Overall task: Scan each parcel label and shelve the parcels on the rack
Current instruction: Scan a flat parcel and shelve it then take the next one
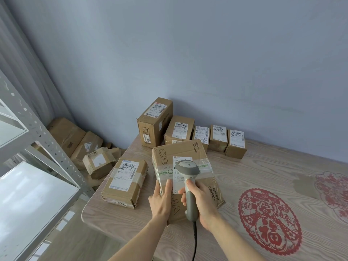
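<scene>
The large parcel (185, 178) lies on the table (263, 176), long axis running away from the person. Its white label (181, 173) sits directly beneath the scanner (188, 183) head. The right hand (199, 202) wraps the handle; the left hand (162, 199) lies flat, fingers straight, on the near-left edge (taped, creased cardboard). The rack (37, 140) stands left, nearer the left hand.
</scene>
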`<state>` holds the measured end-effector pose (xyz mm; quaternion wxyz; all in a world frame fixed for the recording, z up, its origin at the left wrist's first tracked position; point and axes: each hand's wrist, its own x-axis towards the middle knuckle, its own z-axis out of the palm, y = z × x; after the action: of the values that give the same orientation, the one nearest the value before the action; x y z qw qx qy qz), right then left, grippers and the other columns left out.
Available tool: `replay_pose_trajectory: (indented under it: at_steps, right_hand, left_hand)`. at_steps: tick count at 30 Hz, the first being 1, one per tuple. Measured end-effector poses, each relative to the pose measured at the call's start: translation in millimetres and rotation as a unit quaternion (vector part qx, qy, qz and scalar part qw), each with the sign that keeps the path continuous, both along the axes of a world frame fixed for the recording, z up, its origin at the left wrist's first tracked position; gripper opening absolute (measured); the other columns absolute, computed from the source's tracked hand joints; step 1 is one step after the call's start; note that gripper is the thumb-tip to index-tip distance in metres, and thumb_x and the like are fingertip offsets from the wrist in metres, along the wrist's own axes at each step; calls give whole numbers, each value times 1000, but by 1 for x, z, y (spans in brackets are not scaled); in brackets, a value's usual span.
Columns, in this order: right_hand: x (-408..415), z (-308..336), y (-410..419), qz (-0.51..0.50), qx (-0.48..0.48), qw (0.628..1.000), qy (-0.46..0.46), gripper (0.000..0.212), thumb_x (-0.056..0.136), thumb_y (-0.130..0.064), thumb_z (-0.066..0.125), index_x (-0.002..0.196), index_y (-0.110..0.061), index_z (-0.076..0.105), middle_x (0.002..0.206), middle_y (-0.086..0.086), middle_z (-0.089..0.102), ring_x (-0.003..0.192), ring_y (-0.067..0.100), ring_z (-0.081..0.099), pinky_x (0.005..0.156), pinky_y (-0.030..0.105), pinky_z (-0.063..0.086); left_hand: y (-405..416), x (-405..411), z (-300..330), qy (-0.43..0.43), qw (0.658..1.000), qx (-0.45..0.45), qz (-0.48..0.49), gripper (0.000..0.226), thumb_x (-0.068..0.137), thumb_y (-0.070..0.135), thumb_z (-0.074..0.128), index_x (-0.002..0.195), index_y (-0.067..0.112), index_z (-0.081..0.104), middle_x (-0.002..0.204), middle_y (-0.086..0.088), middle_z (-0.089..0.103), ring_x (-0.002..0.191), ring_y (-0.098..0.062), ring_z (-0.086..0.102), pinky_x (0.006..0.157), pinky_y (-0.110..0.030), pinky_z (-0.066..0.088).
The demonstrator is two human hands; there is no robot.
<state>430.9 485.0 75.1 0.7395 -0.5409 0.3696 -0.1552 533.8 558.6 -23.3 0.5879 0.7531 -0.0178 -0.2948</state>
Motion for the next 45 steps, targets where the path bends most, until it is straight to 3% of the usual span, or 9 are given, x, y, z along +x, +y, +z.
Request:
replay_pose_trajectory:
  at_steps: [13, 19, 23, 28, 33, 37, 39, 42, 45]
  right_hand:
    - [-1, 29, -27, -35, -167, 985, 25, 22, 83, -24, 82, 90, -11, 67, 60, 0, 61, 50, 13, 57, 55, 30, 51]
    - [-6, 39, -33, -17, -215, 976, 16, 21, 84, -21, 81, 96, -16, 65, 73, 3, 68, 50, 10, 61, 52, 26, 52]
    - [-6, 46, -35, -8, -243, 970, 7, 26, 84, -22, 82, 99, -21, 61, 81, 6, 69, 52, 13, 63, 49, 22, 49]
    - [8, 54, -33, 23, -266, 964, -5, 27, 82, -22, 83, 92, -21, 58, 91, 14, 68, 57, 20, 66, 48, 22, 49]
    - [33, 63, -10, 91, -263, 960, -27, 33, 83, -22, 83, 106, -16, 61, 88, 7, 71, 58, 17, 67, 54, 25, 51]
    - [58, 66, 31, 156, -266, 950, -54, 39, 82, -18, 84, 113, -15, 61, 93, 8, 72, 64, 24, 69, 62, 36, 56]
    - [71, 72, 56, 181, -276, 941, -76, 39, 81, -18, 84, 112, -18, 61, 95, 6, 72, 70, 26, 70, 61, 33, 56]
    - [88, 81, 99, 218, -286, 929, -86, 36, 83, -24, 83, 109, -21, 58, 95, 2, 70, 79, 23, 69, 57, 24, 48]
    - [107, 81, 147, 234, -285, 925, -88, 46, 71, -36, 87, 106, -22, 61, 96, 5, 73, 86, 34, 71, 76, 47, 60]
  left_hand:
    - [6, 12, 44, -51, 999, -13, 6, 60, 72, 89, 49, 128, 68, 51, 126, -6, 60, 128, -27, 51, 110, -51, 44]
    - [18, 13, 69, -84, 995, -21, 57, 74, 67, 98, 45, 133, 64, 50, 131, -3, 60, 124, -27, 56, 108, -53, 46]
    - [35, 9, 88, -95, 990, -42, 99, 42, 76, 83, 52, 114, 68, 59, 119, -3, 66, 112, -24, 63, 98, -45, 54]
    - [65, 10, 108, -124, 978, -57, 160, 60, 72, 89, 52, 126, 64, 56, 120, -2, 68, 114, -23, 63, 101, -49, 52]
    - [114, 18, 124, -159, 959, -56, 229, 58, 72, 91, 53, 125, 67, 55, 118, -4, 68, 107, -24, 67, 97, -51, 55]
    - [169, 21, 145, -180, 934, -67, 300, 52, 93, 60, 61, 140, 38, 57, 100, -4, 75, 74, -6, 73, 63, -18, 57]
    - [199, 21, 154, -197, 922, -64, 326, 46, 96, 54, 61, 138, 34, 60, 93, -6, 76, 70, -8, 73, 56, -14, 52]
    - [248, 19, 165, -210, 903, -81, 366, 44, 91, 60, 63, 129, 39, 64, 96, -7, 76, 81, -17, 74, 66, -24, 59]
    - [301, 20, 172, -205, 886, -94, 406, 62, 73, 77, 61, 124, 44, 66, 101, -8, 76, 89, -25, 75, 80, -43, 63]
